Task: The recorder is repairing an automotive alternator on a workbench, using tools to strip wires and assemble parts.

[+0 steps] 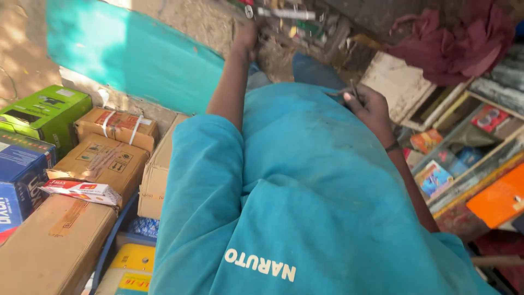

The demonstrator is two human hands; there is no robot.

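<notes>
- The left hand (246, 39) reaches away into a heap of tools (295, 24) at the top of the view; its fingers are hidden there, so one cannot tell the grip.
- The right hand (371, 106) is closed, pinching a thin dark tool (353, 90) over the blue shirt (305, 191).
- Cardboard boxes (103, 158) and a green box (46, 112) lie on the left side.
- A maroon cloth (458, 43) hangs above wooden shelves (475, 158) on the right.

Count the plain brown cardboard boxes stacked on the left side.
4. One taped with white straps at the back; one in front of it; a tall one beside the teal shirt; a large one nearest the camera. More may be hidden underneath.
</notes>
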